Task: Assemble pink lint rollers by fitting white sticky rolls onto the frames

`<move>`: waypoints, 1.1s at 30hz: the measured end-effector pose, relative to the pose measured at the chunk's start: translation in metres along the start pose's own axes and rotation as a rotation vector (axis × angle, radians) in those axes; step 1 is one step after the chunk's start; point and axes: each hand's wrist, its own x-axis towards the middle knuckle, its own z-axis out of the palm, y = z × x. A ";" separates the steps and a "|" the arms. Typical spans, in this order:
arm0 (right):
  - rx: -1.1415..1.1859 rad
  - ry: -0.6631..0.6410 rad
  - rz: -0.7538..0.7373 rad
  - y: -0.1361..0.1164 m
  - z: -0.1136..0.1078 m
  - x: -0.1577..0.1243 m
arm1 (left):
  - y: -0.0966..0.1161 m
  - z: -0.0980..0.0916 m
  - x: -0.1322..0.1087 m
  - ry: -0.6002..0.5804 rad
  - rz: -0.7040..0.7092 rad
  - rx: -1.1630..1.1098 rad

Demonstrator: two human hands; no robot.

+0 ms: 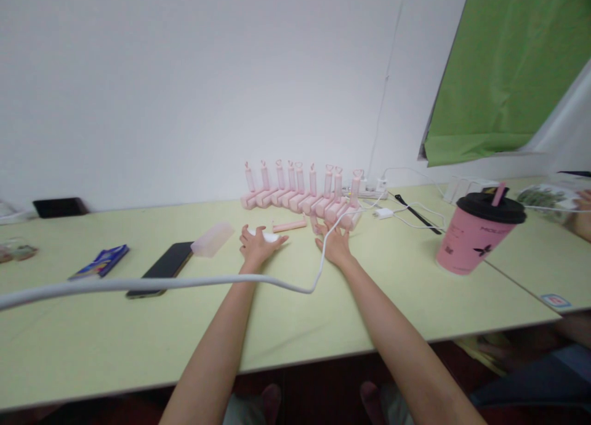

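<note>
My left hand rests on the table with its fingers spread over a flat white object, whose kind I cannot make out. My right hand lies palm down, fingers apart, against the right end of a row of pink blocks. A small translucent pink piece stands by its index finger; whether they touch is unclear. Several pink tubes with shaped tops, some of them hearts, stand upright behind the pink blocks. Between my hands and the row, a pink stick-like piece lies flat.
A white cable crosses in front of my forearms. Left are a translucent pink box, a phone and a blue packet. Right are a charger, a black strap and a pink cup. Another person's hand shows far right.
</note>
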 end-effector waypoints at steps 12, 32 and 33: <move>0.038 0.198 -0.107 -0.014 -0.008 0.000 | -0.003 -0.021 0.016 -0.346 0.267 0.164; 0.498 0.164 -0.284 -0.012 0.002 0.009 | 0.014 0.002 0.010 -0.187 0.481 -0.604; 0.531 0.182 -0.264 -0.011 0.003 0.011 | 0.012 0.004 0.014 -0.187 0.460 -0.687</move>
